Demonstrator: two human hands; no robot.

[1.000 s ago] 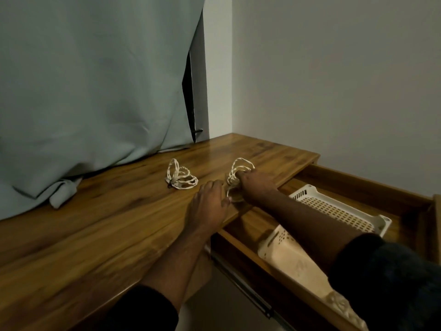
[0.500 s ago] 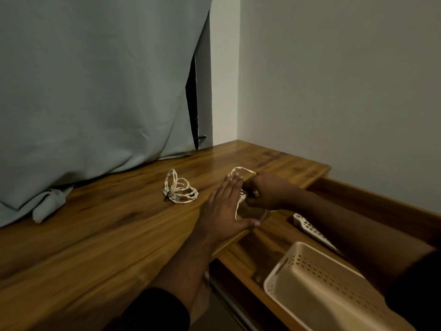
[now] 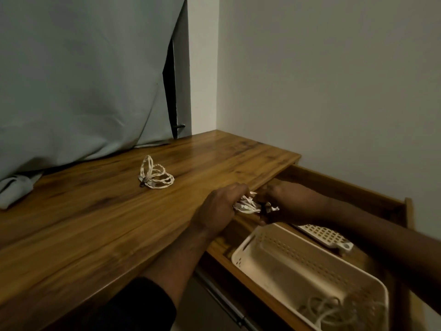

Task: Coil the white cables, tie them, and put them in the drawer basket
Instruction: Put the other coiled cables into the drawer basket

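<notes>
The fingers (image 3: 235, 199) of the left hand (image 3: 218, 211) are curled round one end of a bunched white cable (image 3: 248, 205), and those of the right hand (image 3: 285, 203) are curled round its other end, so that the bundle is clamped between the two fists. The bundle is held just off the front edge of the worktop (image 3: 95, 223), above the open drawer (image 3: 358, 194), beyond the far rim of the basket. Both hands are turned with their backs upward, knuckles toward each other, almost touching. The left forearm is laid across the worktop edge, a dark sleeve (image 3: 148, 304) being seen at its lower end; the right forearm is stretched in from the right over the drawer.

A cream perforated basket (image 3: 265, 244) is seen in the drawer below the hands, with loops of another white cable (image 3: 334, 311) lying in its near end. A second perforated piece (image 3: 327, 236) is partly hidden behind the right forearm. On the worktop, well apart from the hands, a coiled and tied cable (image 3: 155, 176) is left lying. A grey-green curtain (image 3: 83, 80) is draped onto the back of the worktop, and a pale wall (image 3: 334, 80) stands at the right.
</notes>
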